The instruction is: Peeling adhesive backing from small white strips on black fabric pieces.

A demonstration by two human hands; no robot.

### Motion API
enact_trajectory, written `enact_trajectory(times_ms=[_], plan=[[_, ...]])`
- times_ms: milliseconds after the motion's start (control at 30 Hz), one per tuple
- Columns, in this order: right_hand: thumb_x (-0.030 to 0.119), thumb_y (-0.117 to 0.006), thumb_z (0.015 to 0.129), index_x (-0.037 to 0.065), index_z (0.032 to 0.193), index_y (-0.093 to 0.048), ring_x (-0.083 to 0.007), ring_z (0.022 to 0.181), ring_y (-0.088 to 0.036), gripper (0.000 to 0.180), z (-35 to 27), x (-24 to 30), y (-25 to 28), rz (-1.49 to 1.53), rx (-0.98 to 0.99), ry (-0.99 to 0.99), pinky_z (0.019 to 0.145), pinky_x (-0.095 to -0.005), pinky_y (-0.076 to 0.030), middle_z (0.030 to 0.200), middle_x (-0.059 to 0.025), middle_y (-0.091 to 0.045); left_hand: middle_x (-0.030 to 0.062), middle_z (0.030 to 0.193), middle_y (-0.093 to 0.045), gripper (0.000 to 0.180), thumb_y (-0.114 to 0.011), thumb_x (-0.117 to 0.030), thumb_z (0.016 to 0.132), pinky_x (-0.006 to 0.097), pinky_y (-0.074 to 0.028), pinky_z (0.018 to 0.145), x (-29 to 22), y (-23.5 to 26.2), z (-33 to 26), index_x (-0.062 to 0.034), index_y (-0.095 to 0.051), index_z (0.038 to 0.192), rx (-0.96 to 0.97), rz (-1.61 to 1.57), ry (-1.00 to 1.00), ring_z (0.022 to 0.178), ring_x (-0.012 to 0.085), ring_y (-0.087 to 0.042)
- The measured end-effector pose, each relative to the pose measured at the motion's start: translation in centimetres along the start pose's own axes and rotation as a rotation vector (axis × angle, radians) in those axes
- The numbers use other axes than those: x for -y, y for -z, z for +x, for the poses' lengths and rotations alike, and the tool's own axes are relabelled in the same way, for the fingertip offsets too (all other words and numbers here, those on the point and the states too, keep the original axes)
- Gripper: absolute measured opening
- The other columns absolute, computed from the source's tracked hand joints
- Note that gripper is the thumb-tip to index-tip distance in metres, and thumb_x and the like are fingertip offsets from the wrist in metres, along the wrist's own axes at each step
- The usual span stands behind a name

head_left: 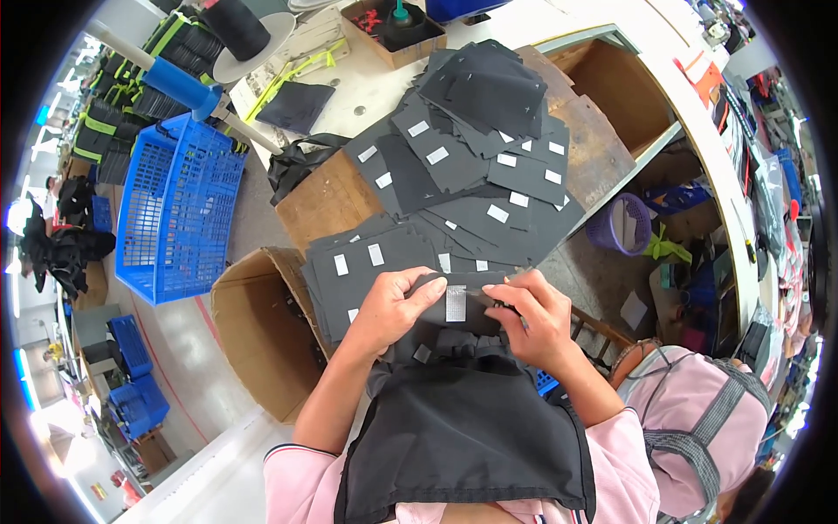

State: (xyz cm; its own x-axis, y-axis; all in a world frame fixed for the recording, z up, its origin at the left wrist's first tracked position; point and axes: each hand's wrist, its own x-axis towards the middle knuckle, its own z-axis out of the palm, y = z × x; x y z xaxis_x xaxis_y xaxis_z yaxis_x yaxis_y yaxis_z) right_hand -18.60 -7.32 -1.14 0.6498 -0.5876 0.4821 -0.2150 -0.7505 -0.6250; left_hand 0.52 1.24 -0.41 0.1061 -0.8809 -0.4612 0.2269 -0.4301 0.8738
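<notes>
In front of my apron, a dark grey fabric piece (476, 320) with a pale grid-marked patch (456, 304) is held up. My left hand (394, 306) is closed on its left side, thumb along the top edge. At its right side, my right hand (534, 316) is pinched round a small metal-tipped tool (479, 298), mostly hidden by the fingers. It looks like thread snips, but its kind is not clear. Just beyond my hands lies a stack of similar dark pieces (397, 245) with white labels. A larger overlapping heap (489, 87) spreads farther back.
An open cardboard box (253, 336) stands at left, near a blue plastic crate (179, 210). A thread cone (234, 31) and small parts box (397, 54) are at the back. A purple basket (618, 224) sits at right. Close on my right is another person's pink cap (698, 419).
</notes>
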Motion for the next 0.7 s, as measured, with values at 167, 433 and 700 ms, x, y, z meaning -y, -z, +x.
enact_trajectory(times_ms=[167, 433, 700], plan=[[0.003, -0.071, 0.065, 0.006, 0.091, -0.062, -0.0214, 0.059, -0.055, 0.027, 0.8, 0.2, -0.5, -0.008, 0.070, -0.053, 0.052, -0.0302, -0.045, 0.076, -0.0057, -0.054, -0.0027, 0.077, -0.059, 0.020, -0.058, -0.019, 0.088, 0.020, -0.040, 0.066, 0.0, 0.5, 0.2, 0.0004, -0.063, 0.089, 0.008, 0.027, -0.002, 0.073, 0.0042, -0.049], [0.010, -0.071, 0.072, 0.003, 0.095, -0.056, -0.0114, 0.060, -0.043, 0.028, -0.2, -12.2, -6.2, 0.373, 0.012, -0.895, 0.054, -0.0264, -0.039, 0.067, -0.0030, -0.047, 0.0094, 0.086, -0.065, 0.033, -0.069, -0.025, 0.080, 0.028, -0.047, 0.070, 8.2, 12.2, 3.4, 0.0002, -0.061, 0.100, -0.612, 0.478, 0.065, 0.075, 0.0163, -0.060], [0.026, -0.069, 0.074, 0.005, 0.100, -0.049, -0.0310, 0.077, -0.063, 0.039, 6.5, -13.6, -11.9, -0.351, 0.249, -0.407, 0.063, -0.0396, -0.050, 0.086, -0.0107, -0.058, 0.0132, 0.111, -0.055, 0.036, -0.068, -0.019, 0.076, 0.038, -0.042, 0.087, 10.6, 10.8, 4.2, -0.0075, -0.056, 0.108, -0.887, 1.026, -0.013, 0.105, 0.0310, -0.052]])
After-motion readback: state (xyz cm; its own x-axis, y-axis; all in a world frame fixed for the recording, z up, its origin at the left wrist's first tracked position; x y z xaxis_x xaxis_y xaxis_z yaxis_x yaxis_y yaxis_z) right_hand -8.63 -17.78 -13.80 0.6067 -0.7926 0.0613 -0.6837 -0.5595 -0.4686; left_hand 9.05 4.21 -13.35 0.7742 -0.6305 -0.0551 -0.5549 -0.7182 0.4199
